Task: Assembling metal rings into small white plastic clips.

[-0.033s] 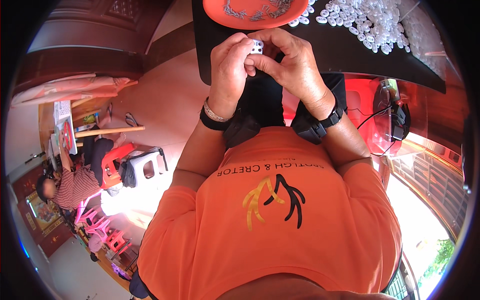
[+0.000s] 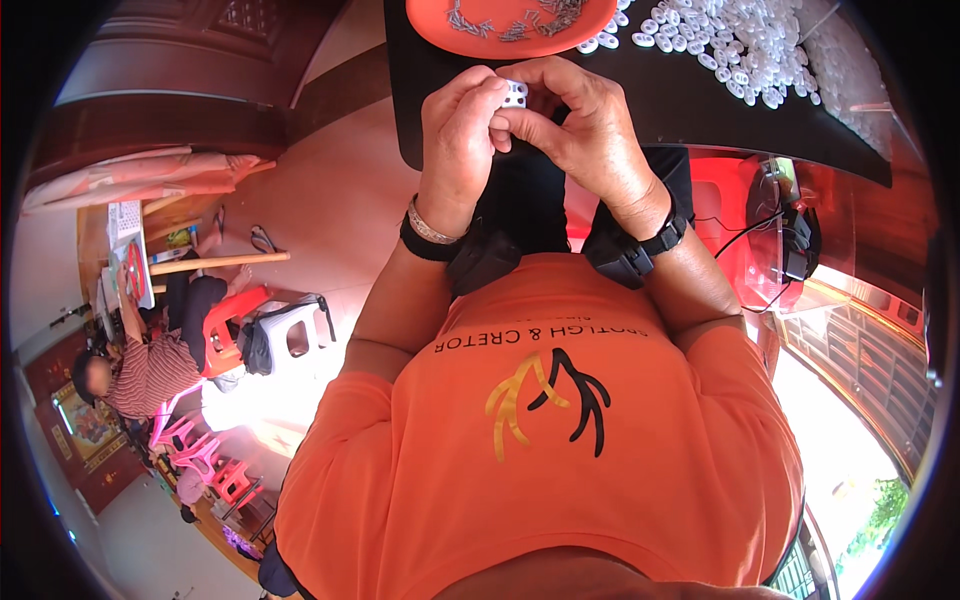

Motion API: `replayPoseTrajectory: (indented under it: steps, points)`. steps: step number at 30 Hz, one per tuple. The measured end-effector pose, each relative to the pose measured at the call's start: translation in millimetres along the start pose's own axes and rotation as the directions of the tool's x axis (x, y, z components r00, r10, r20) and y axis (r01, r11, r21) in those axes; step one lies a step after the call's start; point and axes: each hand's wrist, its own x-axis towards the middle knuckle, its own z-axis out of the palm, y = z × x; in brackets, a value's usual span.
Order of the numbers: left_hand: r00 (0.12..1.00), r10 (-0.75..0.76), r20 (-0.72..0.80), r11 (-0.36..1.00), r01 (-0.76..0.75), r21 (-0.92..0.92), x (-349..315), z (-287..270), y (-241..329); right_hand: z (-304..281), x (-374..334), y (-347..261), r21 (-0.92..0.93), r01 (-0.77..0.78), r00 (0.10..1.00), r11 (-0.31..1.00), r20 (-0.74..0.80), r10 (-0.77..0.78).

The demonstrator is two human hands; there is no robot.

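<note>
Left hand [image 2: 458, 125] and right hand [image 2: 582, 112] are pinching a small, perhaps stacked, white piece [image 2: 514, 96]; steady grips should be helping, orange plate [image 2: 472, 44] lying just beyond.

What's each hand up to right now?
Left hand: closed, holding small white pieces.
Right hand: curled around the same pieces; how firmly it grips cannot be told.

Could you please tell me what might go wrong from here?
The small white part held between the left hand and right hand could slip and drop. The orange plate looks close to them, so a knock might spill its small grey pieces. The loose white pieces lie spread on the dark table, so a stray sweep might scatter them.
</note>
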Motion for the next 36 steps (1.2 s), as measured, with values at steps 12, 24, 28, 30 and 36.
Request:
replayPoseTrajectory:
  steps: [12,24,28,30,36]
  points:
    - [0.998,0.046,-0.046,0.995,-0.042,0.09,-6,6,2,-2,-1,-3,0.07,-0.042,0.999,0.997,0.034,0.04]
    - [0.992,0.118,-0.04,0.975,-0.109,0.191,-4,10,-1,-2,-2,-3,0.152,-0.032,0.999,0.988,0.007,0.032]
    - [0.981,0.195,-0.025,0.936,-0.178,0.304,0,13,-3,-4,0,1,0.105,0.004,0.998,0.994,-0.07,0.003]
    - [0.972,0.234,0.0,0.913,-0.22,0.342,-3,10,-2,-2,0,0,0.065,0.046,0.995,0.997,-0.088,-0.04]
    - [0.975,0.219,-0.026,0.918,-0.197,0.345,-8,14,-6,-3,-8,3,0.087,0.024,0.999,0.996,-0.028,-0.021]
